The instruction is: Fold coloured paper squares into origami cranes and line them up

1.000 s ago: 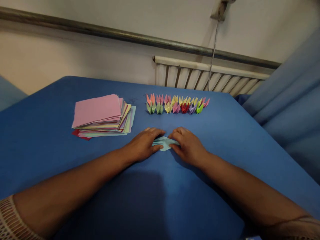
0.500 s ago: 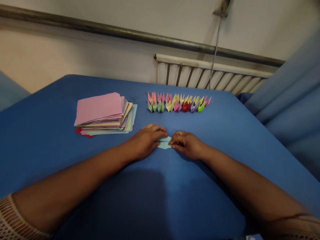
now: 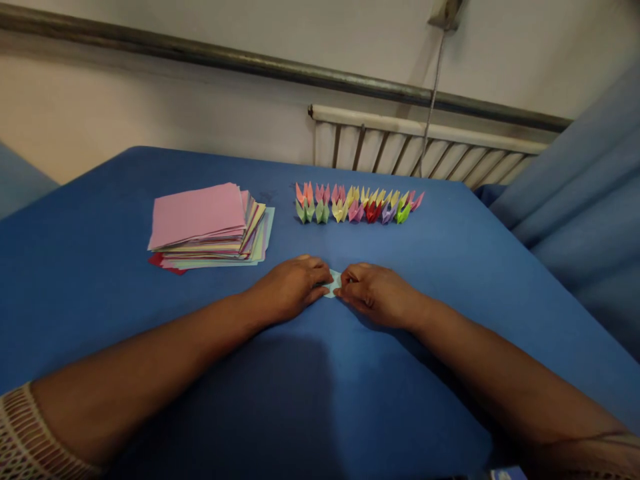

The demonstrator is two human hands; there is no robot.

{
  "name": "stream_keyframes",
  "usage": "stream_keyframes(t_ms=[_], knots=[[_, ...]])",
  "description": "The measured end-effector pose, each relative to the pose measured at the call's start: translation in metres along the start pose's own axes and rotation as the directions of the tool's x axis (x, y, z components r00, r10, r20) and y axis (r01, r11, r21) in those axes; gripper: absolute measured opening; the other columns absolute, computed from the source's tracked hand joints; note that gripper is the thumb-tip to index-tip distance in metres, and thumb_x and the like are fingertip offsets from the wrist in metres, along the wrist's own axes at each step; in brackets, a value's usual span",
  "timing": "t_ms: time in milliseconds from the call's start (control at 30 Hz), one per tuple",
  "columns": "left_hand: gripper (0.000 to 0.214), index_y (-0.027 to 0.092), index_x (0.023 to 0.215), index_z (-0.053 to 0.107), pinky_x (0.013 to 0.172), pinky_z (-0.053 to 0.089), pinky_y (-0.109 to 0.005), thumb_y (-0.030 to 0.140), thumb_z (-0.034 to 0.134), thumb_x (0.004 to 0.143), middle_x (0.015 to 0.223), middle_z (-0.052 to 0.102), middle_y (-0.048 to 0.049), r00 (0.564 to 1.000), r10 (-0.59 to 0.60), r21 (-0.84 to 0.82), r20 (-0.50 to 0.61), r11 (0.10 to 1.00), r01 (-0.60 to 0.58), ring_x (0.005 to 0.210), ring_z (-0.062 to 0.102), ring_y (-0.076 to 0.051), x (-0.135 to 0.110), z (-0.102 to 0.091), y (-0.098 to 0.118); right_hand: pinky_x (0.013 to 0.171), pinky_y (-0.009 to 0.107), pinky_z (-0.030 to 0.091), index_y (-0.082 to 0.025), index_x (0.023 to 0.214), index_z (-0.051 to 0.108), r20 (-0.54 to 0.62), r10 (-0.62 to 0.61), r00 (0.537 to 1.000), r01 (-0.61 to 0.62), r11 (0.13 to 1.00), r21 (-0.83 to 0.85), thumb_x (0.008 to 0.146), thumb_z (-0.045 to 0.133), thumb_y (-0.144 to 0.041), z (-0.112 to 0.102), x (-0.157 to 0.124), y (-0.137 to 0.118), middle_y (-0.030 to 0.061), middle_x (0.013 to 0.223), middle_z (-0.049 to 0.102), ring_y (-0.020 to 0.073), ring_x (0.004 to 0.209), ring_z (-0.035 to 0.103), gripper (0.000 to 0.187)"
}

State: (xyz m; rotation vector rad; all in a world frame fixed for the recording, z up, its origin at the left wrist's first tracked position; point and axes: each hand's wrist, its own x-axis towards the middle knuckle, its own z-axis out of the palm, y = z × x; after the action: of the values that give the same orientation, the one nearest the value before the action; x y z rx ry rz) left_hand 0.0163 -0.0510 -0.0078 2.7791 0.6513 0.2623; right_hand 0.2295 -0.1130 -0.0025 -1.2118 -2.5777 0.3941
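A small piece of pale blue-green folded paper (image 3: 333,285) lies on the blue table in front of me, mostly covered by my fingers. My left hand (image 3: 295,287) is closed on its left side, thumb low and fingers over the top. From the right, my right hand (image 3: 375,292) pinches the other side with curled fingers. Only a narrow strip of the paper shows between the two hands, so its folds are hard to make out.
A thick stack of coloured paper (image 3: 200,217) sits at the left. Two rows of folded paper cranes (image 3: 355,212) stand behind my hands on the blue table (image 3: 400,400). Beyond the far edge is a radiator (image 3: 390,123); a blue curtain (image 3: 590,187) hangs at the right.
My right hand has shifted slightly left, closer to my left hand. Less of the folded paper shows between them. The stack and the cranes stay where they were.
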Motion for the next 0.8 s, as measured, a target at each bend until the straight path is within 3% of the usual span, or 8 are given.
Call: stream_keyframes(t_ms=[233,333,467,667,800], knots=[[0.021,0.018,0.099,0.065,0.09,0.042,-0.034,0.024,0.046,0.093,0.103,0.064,-0.0065,0.999,0.04,0.029,0.027,0.999,-0.041,0.097,0.057,-0.019,-0.002,-0.003,0.006,0.072,0.03,0.042,-0.019,0.089,0.068,0.025,-0.007,1.0,0.007,1.0,0.02,0.094,0.046,-0.026,-0.008,-0.006,0.006,0.0067,0.09,0.063,0.0162,0.078,0.055,0.024],[0.02,0.018,0.098,0.064,0.088,0.042,-0.033,0.023,0.045,0.093,0.1,0.063,-0.0065,0.999,0.04,0.001,0.012,0.999,-0.04,0.095,0.056,-0.019,-0.001,-0.004,0.008,0.074,0.029,0.043,-0.02,0.085,0.067,-0.015,-0.013,1.0,0.016,0.983,0.184,0.089,0.053,-0.021,-0.005,-0.007,0.024,0.0038,0.085,0.061,0.0149,0.079,0.056,0.014],[0.015,0.019,0.092,0.063,0.083,0.042,-0.031,0.025,0.05,0.091,0.093,0.061,-0.0045,1.0,0.012,-0.053,0.001,0.999,-0.012,0.089,0.055,-0.018,0.003,-0.002,0.008,0.064,0.025,0.044,-0.017,0.078,0.063,-0.099,0.18,0.979,-0.121,0.893,0.433,0.083,0.057,-0.017,0.003,-0.003,0.045,0.0009,0.08,0.057,0.0106,0.067,0.053,0.008],[0.012,0.02,0.089,0.061,0.076,0.041,-0.028,0.03,0.054,0.087,0.088,0.06,-0.0021,0.992,-0.124,-0.09,0.021,0.988,0.125,0.083,0.055,-0.017,0.009,0.002,0.004,0.061,0.022,0.041,-0.017,0.081,0.063,-0.073,0.204,0.976,-0.156,0.896,0.416,0.077,0.065,-0.014,0.011,0.0,0.056,-0.0018,0.079,0.053,0.0073,0.061,0.048,0.005],[0.023,0.023,0.105,0.06,0.074,0.042,-0.028,0.033,0.057,0.084,0.101,0.059,-0.0023,0.978,-0.208,-0.103,0.036,0.972,0.21,0.085,0.057,-0.017,0.014,-0.002,0.011,0.063,0.022,0.042,-0.016,0.082,0.063,-0.056,0.174,0.983,-0.122,0.851,0.511,0.078,0.062,-0.013,0.01,0.0,0.064,-0.0011,0.081,0.054,0.0078,0.064,0.049,0.005]])
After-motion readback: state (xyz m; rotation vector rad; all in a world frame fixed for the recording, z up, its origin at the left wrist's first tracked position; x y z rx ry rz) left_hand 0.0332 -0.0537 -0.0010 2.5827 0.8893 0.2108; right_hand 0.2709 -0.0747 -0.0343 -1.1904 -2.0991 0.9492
